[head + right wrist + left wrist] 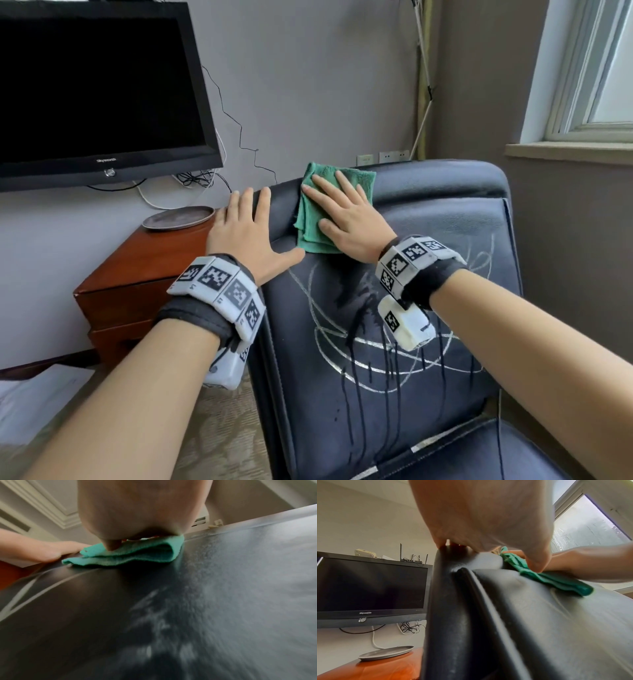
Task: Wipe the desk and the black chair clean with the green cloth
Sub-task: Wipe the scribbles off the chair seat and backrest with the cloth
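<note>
A: Where was the green cloth (320,209)?

B: Folded, lying on the upper part of the black chair (428,342) back, close to its top edge. The right hand (346,219) lay flat on top of it, fingers straight and spread, pressing it against the leather rather than gripping it.

A: And the left hand (246,233)?

B: It rested on the chair's left top corner, just beside the cloth. Its fingers were straight and reached over the edge, the thumb stretched out toward the cloth, and it held nothing.

A: What did the chair look like?

B: White scribbled lines (394,356) looped across the backrest below the hands, with dark wet streaks (359,387) running down from under the cloth.

A: And the desk (144,274)?

B: A reddish wooden one stood to the chair's left, touching or nearly touching it; I couldn't tell which. A grey plate (178,218) sat on it, and a dark television (99,92) hung on the wall above.
</note>
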